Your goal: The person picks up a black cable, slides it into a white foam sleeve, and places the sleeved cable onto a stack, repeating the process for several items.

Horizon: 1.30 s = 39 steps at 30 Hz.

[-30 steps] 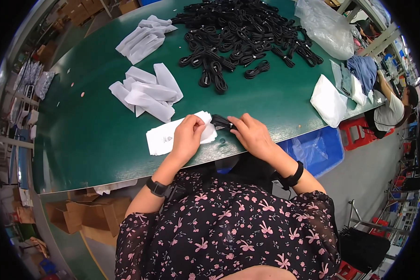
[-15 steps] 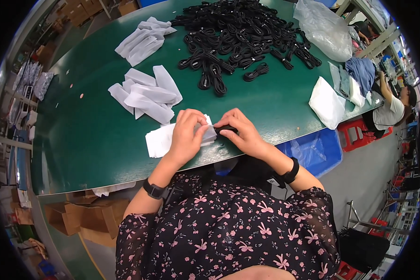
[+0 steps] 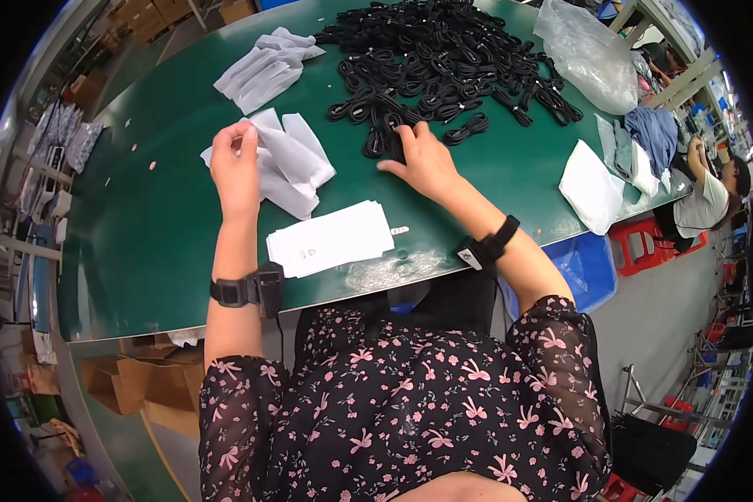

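Both hands have left the filled white pouch (image 3: 330,238). Beyond it, left hand (image 3: 236,167) pinches an empty sleeve (image 3: 289,159); right hand (image 3: 424,159), fingers spread, presses a coiled black cable (image 3: 385,142).

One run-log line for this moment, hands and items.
left hand: on white pouches | right hand: on black cable bundle | filled pouches: stacked at green table edge

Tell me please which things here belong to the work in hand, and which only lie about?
In hand: left hand on white sleeves; right hand on black cable bundles; filled white packs.
Lying about: clear plastic bag, folded cloths, cardboard boxes.
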### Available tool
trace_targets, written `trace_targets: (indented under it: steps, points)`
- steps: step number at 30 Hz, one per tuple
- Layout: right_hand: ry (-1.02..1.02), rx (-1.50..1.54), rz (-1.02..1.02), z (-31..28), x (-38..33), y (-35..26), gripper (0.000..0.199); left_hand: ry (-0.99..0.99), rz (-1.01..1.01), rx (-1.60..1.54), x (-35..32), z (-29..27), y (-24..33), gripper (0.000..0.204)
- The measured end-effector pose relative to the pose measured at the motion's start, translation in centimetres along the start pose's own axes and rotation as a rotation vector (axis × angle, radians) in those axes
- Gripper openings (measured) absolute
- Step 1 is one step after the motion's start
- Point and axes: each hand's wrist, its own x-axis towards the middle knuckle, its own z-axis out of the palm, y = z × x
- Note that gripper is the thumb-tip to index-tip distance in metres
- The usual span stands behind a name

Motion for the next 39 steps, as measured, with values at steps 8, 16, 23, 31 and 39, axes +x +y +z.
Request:
trace_targets:
  steps: [8,16,23,31,39]
  points:
    - [-0.139,0.439,0.421,-0.8,-1.6,2.0,0.03,-0.49,0.199,0.503,-11.0,4.2,-1.3,0.015]
    - [-0.197,0.804,0.409,-5.0,-8.4,-2.4,0.024,-0.534,0.307,0.664,-12.8,6.1,-3.5,0.011]
    - [-0.048,0.37,-0.101,-6.4,-11.4,-2.6,0.024,-0.442,-0.117,0.357,-12.8,5.7,-2.7,0.011]
    - [-0.343,0.641,0.158,-5.6,-11.2,-2.6,0.023,-0.601,0.413,0.382,-13.1,6.2,-1.4,0.009]
    - [-0.017,0.835,-0.033,-4.5,-9.3,-4.4,0.02,-0.523,0.015,0.213,-11.2,5.7,0.3,0.009]
